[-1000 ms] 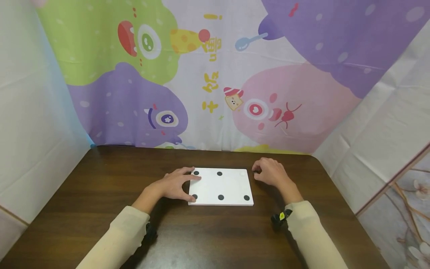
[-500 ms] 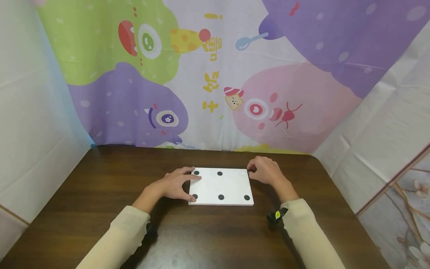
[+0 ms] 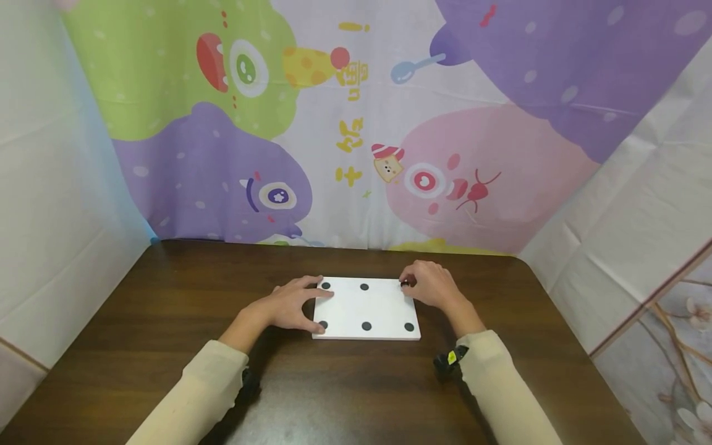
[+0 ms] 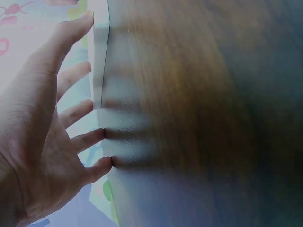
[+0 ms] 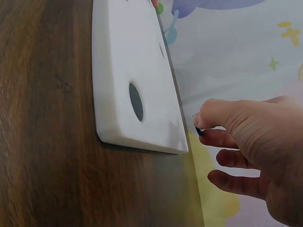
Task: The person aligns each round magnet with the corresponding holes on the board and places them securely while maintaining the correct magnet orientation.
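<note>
A white rectangular board (image 3: 386, 307) lies flat on the table with several round black discs (image 3: 366, 326) set on its face. My left hand (image 3: 288, 304) is spread over the board's left end, thumb at the near corner and fingertips at the far one; the left wrist view shows the fingers (image 4: 75, 78) mostly straight. Over the far right corner, my right hand (image 3: 434, 285) pinches a small black disc (image 5: 198, 131) between thumb and index finger, its other fingers loosely bent. In the right wrist view this disc appears edge-on, slightly off the board. The fingers partly cover that corner.
The dark brown wooden table (image 3: 334, 383) ends at a cartoon-printed cloth (image 3: 345, 216) behind the board. Pale side panels (image 3: 67, 247) stand at left and right. Each wrist carries a small black device (image 3: 445, 366).
My right hand has moved left, from beside the board to above its far right corner, carrying the black disc. My left hand and the board stay where they were.
</note>
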`<action>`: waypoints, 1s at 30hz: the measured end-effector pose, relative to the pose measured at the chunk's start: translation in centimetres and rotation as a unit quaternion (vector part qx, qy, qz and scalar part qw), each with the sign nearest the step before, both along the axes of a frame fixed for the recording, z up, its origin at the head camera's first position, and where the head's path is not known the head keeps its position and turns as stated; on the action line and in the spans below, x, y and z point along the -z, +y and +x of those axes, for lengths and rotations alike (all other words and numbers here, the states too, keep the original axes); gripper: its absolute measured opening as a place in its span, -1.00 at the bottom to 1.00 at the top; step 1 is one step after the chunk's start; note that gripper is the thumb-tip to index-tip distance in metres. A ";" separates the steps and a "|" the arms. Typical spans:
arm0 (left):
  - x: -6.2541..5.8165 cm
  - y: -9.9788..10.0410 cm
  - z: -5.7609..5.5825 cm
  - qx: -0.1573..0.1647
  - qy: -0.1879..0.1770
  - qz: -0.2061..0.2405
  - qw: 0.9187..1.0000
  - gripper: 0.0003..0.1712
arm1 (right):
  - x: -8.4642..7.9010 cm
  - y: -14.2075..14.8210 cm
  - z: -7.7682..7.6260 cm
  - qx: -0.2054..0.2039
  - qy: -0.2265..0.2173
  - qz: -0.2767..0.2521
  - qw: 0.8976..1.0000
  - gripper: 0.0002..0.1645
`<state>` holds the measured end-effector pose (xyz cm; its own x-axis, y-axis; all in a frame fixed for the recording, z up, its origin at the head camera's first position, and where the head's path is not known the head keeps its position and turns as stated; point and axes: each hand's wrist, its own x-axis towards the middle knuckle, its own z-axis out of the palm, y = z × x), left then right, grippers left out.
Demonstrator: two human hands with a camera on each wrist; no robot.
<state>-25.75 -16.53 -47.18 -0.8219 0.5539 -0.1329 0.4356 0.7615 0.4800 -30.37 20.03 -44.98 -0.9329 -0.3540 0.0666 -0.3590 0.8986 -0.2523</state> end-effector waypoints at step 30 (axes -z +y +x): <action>0.0 0.1 0.0 -0.009 -0.002 -0.009 1.000 0.03 | 1.3 -0.6 -0.2 0.009 0.004 0.002 1.000 -0.87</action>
